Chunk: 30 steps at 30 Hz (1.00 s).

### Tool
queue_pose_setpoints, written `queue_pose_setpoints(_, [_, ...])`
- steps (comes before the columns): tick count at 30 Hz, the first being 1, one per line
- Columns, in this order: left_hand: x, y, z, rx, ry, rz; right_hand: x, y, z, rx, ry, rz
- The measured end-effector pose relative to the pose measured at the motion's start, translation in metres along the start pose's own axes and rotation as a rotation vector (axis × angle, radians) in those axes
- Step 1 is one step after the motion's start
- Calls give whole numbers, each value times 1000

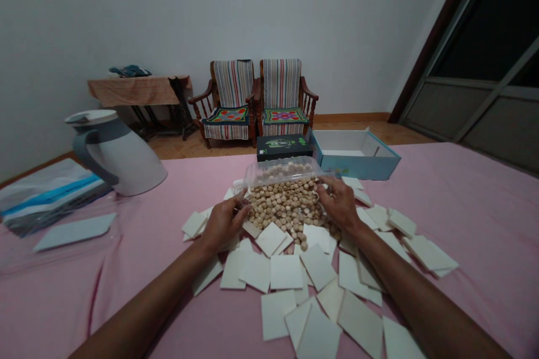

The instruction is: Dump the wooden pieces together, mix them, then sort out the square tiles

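Observation:
A clear plastic container [257, 174] is tipped towards me between my two hands. Small round wooden beads [284, 202] heap at its near side, and a few have rolled out onto the tiles below. My left hand [227, 220] pinches the container's left edge, thumb on the near side. On the opposite edge, my right hand [340, 203] grips with its fingers curled round; part of the grip is hidden. Many flat, pale square tiles [286, 272] lie scattered and overlapping under and around my forearms.
A pink cloth [168, 219] covers the surface. Behind the container are a black box [284, 147] and an open light-blue box [357, 167]. A white jug [135, 160], a plastic packet [50, 196] and a pale flat slab [76, 232] sit at left. Two chairs [233, 90] stand beyond.

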<state>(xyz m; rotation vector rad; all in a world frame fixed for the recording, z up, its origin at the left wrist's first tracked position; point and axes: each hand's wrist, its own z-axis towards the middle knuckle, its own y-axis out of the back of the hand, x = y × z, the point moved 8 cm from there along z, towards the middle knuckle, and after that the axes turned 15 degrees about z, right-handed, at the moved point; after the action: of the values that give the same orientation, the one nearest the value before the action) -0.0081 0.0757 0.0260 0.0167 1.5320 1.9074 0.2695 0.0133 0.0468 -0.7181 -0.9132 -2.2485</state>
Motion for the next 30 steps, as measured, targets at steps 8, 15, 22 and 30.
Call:
queue_pose_setpoints(8, [1, 5, 1, -68, -39, 93, 5, 1, -2, -29, 66, -15])
queue_pose_setpoints(15, [3, 3, 2, -71, -36, 68, 3, 0, -2, -42, 98, 45])
queue_pose_setpoints(22, [-8, 8, -1, -97, -122, 49, 5, 3, -3, -62, 152, 116])
queue_pose_setpoints(30, [-14, 20, -4, -277, -223, 101, 9, 6, -3, -77, 175, 153])
